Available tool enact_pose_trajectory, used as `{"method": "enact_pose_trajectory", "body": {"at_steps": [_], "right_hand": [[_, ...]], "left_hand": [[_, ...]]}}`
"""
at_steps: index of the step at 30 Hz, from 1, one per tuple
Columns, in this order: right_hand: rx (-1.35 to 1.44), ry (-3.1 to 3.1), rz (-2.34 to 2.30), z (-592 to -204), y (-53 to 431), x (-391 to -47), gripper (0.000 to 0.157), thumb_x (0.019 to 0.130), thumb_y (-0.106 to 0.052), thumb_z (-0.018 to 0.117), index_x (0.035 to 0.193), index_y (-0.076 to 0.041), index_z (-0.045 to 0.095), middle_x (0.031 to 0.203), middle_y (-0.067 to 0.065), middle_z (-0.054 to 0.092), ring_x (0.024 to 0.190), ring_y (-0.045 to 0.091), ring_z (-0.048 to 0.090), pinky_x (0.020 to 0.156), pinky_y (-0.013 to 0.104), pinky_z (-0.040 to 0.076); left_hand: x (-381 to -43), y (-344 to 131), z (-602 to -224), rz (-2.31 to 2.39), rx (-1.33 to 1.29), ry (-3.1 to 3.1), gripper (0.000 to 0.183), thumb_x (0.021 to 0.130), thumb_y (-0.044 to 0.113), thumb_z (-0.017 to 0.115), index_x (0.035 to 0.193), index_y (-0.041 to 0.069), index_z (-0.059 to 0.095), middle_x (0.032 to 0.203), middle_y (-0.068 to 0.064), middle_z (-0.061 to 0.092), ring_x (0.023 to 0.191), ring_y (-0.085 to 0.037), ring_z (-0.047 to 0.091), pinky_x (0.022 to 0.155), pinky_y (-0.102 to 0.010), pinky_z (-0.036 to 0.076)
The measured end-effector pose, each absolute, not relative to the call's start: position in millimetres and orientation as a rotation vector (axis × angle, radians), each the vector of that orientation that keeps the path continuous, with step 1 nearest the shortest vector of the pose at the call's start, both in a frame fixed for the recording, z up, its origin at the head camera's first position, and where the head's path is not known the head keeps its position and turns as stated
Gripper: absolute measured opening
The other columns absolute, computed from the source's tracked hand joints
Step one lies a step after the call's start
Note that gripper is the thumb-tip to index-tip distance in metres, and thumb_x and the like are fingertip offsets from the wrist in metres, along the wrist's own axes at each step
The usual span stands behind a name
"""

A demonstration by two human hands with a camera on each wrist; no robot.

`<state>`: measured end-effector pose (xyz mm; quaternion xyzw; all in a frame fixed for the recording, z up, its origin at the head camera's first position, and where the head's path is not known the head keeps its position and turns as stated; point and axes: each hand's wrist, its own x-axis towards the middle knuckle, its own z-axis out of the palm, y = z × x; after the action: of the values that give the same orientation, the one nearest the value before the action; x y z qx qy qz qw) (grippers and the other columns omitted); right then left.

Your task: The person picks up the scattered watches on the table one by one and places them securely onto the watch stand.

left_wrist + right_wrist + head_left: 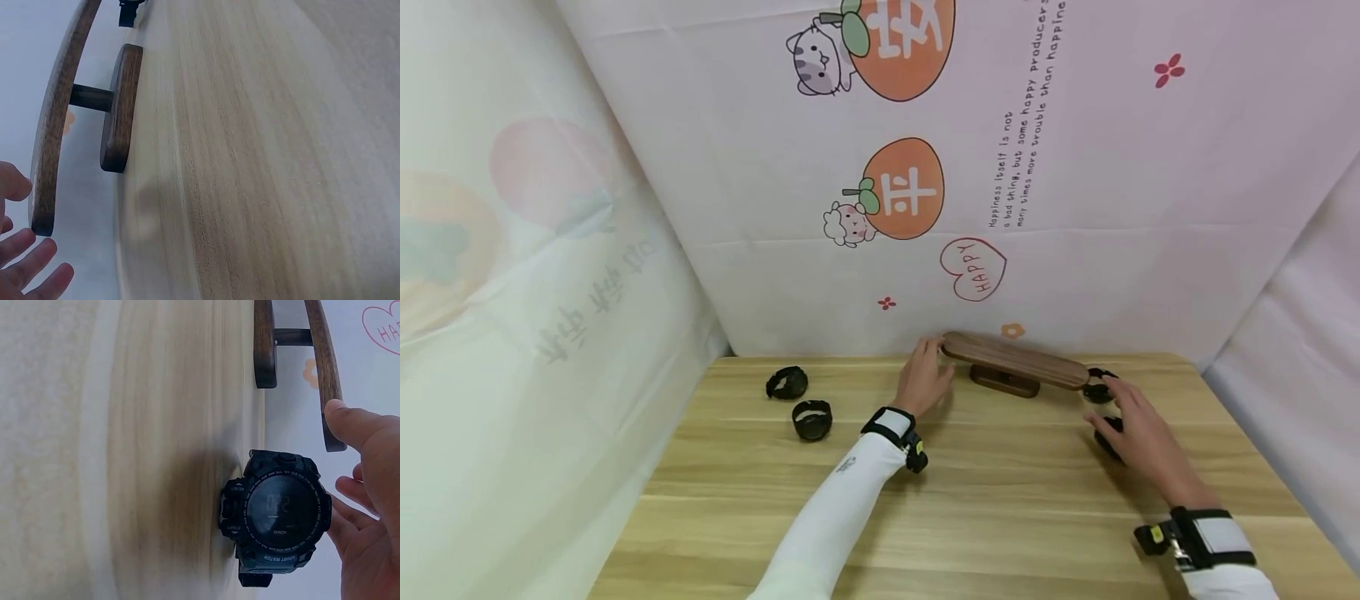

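Observation:
A dark wooden stand, a long curved bar [1015, 360] on a short post over an oblong base [1003, 381], stands at the table's back edge. My left hand [922, 382] is at the bar's left end, its thumb and fingertips close around the tip with the fingers loosely spread. At the other end is my right hand [1150, 437]; in the right wrist view its thumb [359, 428] overlaps the bar's tip, fingers spread apart. Beneath that hand a black digital sport watch [281, 512] stands on the table, partly hidden in the head view. Another black watch [1099, 385] is just behind it.
Two more black watches, one [787, 382] farther back and one [812, 420] nearer, stand on the left of the wooden table [1000, 533]. A printed white cloth [775, 275] rises behind the table, with pale cloth walls at both sides.

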<state>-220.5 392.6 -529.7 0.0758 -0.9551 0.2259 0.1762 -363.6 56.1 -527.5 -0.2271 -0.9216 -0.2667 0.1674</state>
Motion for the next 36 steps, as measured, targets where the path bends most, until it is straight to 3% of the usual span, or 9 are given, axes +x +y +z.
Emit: {"method": "enact_pose_trajectory", "body": {"at_steps": [10, 25, 36], "right_hand": [[0.246, -2.650, 0.625, -527, 388, -232, 0.068, 0.091, -0.025, 0.068, 0.140, 0.010, 0.037, 0.136, 0.035, 0.040, 0.118, 0.051, 0.041, 0.092, 0.067, 0.037], [0.257, -2.628, 0.654, -532, 381, -241, 0.068, 0.091, -0.024, 0.068, 0.141, 0.009, 0.037, 0.137, 0.034, 0.039, 0.114, 0.049, 0.045, 0.089, 0.066, 0.040], [0.250, -2.576, 0.678, -536, 378, -246, 0.065, 0.089, -0.018, 0.070, 0.140, 0.007, 0.039, 0.130, 0.030, 0.045, 0.107, 0.044, 0.051, 0.081, 0.063, 0.045]], "left_hand": [[-369, 59, -526, -0.792, -0.603, -2.651, 0.050, 0.092, 0.026, 0.064, 0.136, 0.009, 0.047, 0.127, -0.007, 0.047, 0.104, -0.017, 0.055, 0.081, -0.030, 0.053], [-376, 69, -517, -0.909, -0.583, -2.743, 0.056, 0.094, 0.022, 0.063, 0.143, 0.006, 0.042, 0.138, -0.010, 0.044, 0.122, -0.020, 0.048, 0.097, -0.032, 0.048], [-379, 70, -517, -0.917, -0.546, -2.755, 0.055, 0.092, 0.028, 0.067, 0.139, 0.008, 0.049, 0.135, -0.011, 0.045, 0.122, -0.019, 0.048, 0.099, -0.031, 0.046]]}}
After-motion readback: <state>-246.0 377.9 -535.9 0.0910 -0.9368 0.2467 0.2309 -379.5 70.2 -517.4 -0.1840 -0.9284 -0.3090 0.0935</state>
